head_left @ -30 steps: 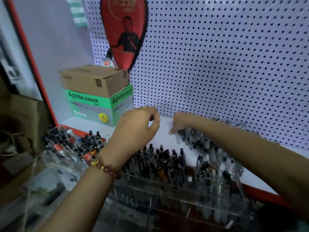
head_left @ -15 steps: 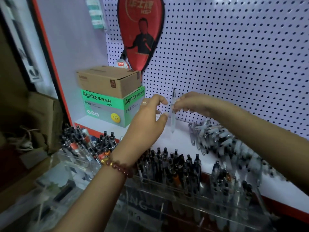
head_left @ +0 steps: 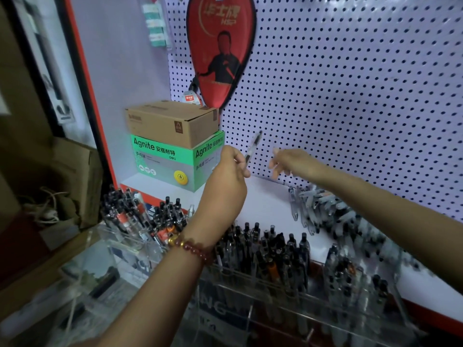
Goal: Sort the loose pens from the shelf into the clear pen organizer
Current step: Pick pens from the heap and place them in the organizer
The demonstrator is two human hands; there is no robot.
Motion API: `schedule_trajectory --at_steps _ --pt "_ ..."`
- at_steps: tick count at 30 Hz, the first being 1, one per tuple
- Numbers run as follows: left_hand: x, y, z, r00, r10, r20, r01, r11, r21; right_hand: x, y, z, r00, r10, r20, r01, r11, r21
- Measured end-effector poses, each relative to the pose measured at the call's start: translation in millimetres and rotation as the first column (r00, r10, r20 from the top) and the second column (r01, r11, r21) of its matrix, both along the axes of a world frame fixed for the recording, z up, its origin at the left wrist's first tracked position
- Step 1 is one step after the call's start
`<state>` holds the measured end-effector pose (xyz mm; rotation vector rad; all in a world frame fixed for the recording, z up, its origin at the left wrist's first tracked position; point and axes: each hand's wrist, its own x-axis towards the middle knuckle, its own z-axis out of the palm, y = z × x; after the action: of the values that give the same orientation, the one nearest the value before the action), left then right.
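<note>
the slim clear pen with a black grip (head_left: 252,149) has changed hands. 0.5 s ago the right hand pinched it upright while the left was just meeting it. now the left hand (head_left: 225,177) alone pinches its lower end between thumb and fingers, and the pen tilts up and to the right in front of the white pegboard (head_left: 350,96). the right hand (head_left: 292,162) has let go and hangs just beside it, fingers loosely spread, holding nothing. this probably frees the right hand to return to the pile while the left brings the pen down to a slot.

the heap of loose clear pens (head_left: 325,209) lies on the white shelf (head_left: 265,196) under the right forearm. the clear acrylic pen organizer (head_left: 238,311) at the shelf's front holds upright dark-capped pens in the middle and clearer ones to the right. blur hides how many dividers it has. the held pen is well above it.
</note>
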<state>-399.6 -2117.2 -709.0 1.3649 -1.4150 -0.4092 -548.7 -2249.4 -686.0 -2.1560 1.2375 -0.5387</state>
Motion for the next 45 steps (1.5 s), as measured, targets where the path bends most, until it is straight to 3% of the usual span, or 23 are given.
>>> schedule_trajectory --at_steps 2,4,7,11,14,16,19,21,24,28,32,38,42,45 --pt "0.0 -0.4 -0.3 1.000 0.016 0.000 -0.016 1.000 -0.009 -8.3 -18.8 -21.5 0.903 -0.058 -0.427 -0.023 0.983 -0.181" --pt "-0.5 -1.1 -0.7 1.000 0.026 0.017 -0.026 1.000 -0.007 -10.4 -25.0 -36.2 0.682 -0.134 -0.719 -0.084 0.962 -0.260" --pt "-1.6 -2.2 -1.8 0.999 0.018 0.042 -0.018 1.000 -0.005 -4.7 -26.8 -44.9 0.479 -0.143 -0.866 -0.093 0.973 -0.212" --pt "-2.0 -2.1 -2.5 0.997 0.008 0.071 -0.008 1.000 -0.004 -5.1 -36.0 -52.4 0.530 -0.136 -0.837 -0.086 0.973 -0.213" --pt "-1.5 0.0 -2.7 0.997 0.005 0.079 -0.004 1.000 -0.016 -6.5 -37.3 -51.3 0.635 -0.089 -0.767 -0.069 0.983 -0.171" --pt "-0.5 0.5 -2.5 0.996 0.023 0.087 -0.020 0.999 -0.039 -7.6 -37.2 -47.7 0.751 -0.106 -0.652 -0.034 0.980 -0.198" --pt "0.3 0.4 -1.5 0.995 0.053 0.090 -0.046 0.996 -0.079 -9.1 -32.0 -31.2 0.939 -0.129 -0.317 0.078 0.982 -0.169" --pt "-0.1 1.4 -1.5 0.995 0.055 0.087 -0.047 0.995 -0.087 -8.0 -20.0 -13.9 0.991 -0.112 -0.067 0.107 0.991 -0.084" --pt "-1.5 5.2 1.9 0.993 0.040 0.114 -0.030 0.995 -0.090 -7.4 14.1 18.3 0.975 -0.086 0.205 0.101 0.993 -0.063" --pt "-7.9 14.2 14.5 0.987 0.012 0.162 0.016 0.985 -0.169 -10.9 72.4 50.0 0.874 0.011 0.487 0.010 0.999 -0.042" --pt "-28.4 30.7 20.0 0.990 -0.133 0.036 0.138 0.956 -0.259 -21.0 123.5 54.3 0.824 0.077 0.561 -0.072 0.997 -0.031" --pt "-62.4 52.1 13.7 0.939 -0.343 -0.032 0.325 0.912 -0.252 -41.0 159.9 42.6 0.749 0.005 0.662 -0.103 0.989 0.109" --pt "-72.4 59.2 6.7 0.928 -0.373 0.000 0.363 0.903 -0.231 -52.2 171.5 30.8 0.742 -0.061 0.667 -0.062 0.985 0.158" --pt "-76.1 64.3 1.2 0.924 -0.370 0.094 0.382 0.906 -0.181 -56.5 179.9 21.3 0.771 -0.088 0.630 0.030 0.994 0.102"
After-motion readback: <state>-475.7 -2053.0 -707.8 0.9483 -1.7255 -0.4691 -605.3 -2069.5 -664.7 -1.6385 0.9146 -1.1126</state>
